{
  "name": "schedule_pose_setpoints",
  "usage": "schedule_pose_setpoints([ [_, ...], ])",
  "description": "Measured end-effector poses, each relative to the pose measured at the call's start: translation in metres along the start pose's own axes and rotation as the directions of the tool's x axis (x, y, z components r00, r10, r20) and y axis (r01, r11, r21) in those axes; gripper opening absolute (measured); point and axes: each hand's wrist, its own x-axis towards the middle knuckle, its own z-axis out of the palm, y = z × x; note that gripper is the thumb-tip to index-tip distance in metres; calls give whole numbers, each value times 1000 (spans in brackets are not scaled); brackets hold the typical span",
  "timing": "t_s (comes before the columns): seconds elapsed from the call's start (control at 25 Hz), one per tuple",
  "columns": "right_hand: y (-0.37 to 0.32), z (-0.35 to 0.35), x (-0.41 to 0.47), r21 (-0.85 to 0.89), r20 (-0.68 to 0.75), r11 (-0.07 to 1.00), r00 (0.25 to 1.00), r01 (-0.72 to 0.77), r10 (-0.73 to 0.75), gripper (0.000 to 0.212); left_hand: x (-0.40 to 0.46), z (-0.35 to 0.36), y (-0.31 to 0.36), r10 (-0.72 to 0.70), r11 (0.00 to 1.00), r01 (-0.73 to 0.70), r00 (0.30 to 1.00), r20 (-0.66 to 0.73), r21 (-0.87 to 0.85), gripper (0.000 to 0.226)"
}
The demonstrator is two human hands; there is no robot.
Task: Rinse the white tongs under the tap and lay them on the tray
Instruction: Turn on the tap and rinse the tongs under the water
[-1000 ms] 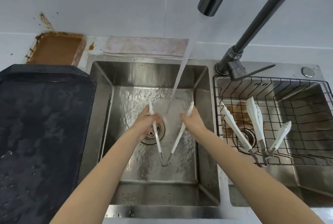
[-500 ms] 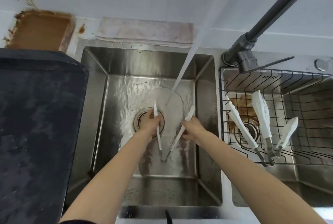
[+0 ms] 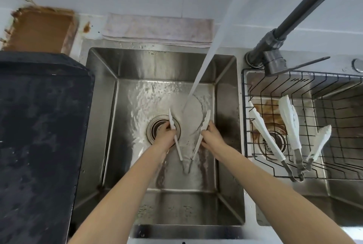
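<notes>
Over the steel sink [image 3: 102, 106], my left hand [image 3: 164, 135] and right hand [image 3: 211, 135] each grip an arm of the splayed white plastic tongs [image 3: 200, 137]; I should raise them into the tap stream [image 3: 200, 71].

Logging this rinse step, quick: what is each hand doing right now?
Left hand: closed on one arm of the white tongs.
Right hand: closed on the tongs' other arm, holding them spread under the water stream.

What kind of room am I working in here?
Most likely a kitchen wash-up area: a steel double sink with a running tap, a wire basket holding spare tongs, and a dark tray alongside.
</notes>
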Motion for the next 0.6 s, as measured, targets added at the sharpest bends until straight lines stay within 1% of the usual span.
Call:
schedule_pose_setpoints([
  [0.2,-3,0,-2,-48,29,999,1000,-3,4,65,-5,-1,1,-37,999,36,999,24,28,45],
  [0.32,-10,-2,-10,-166,16,984,998,66,-65,63,-8,-4,4,-35,995,33,999,22,92,42],
  [0.4,-20,-4,-21,-264,36,957,993,120,-115,66,-13,-5,8,-6,988,3,1000,16,157,40],
  [0.48,-31,-6,-36,-355,64,918,985,175,-163,70,-23,-5,14,42,969,-43,999,11,245,43],
  [0.6,-49,-14,-67,-430,106,852,954,298,-280,65,-43,-2,28,144,893,-143,989,30,427,52],
])
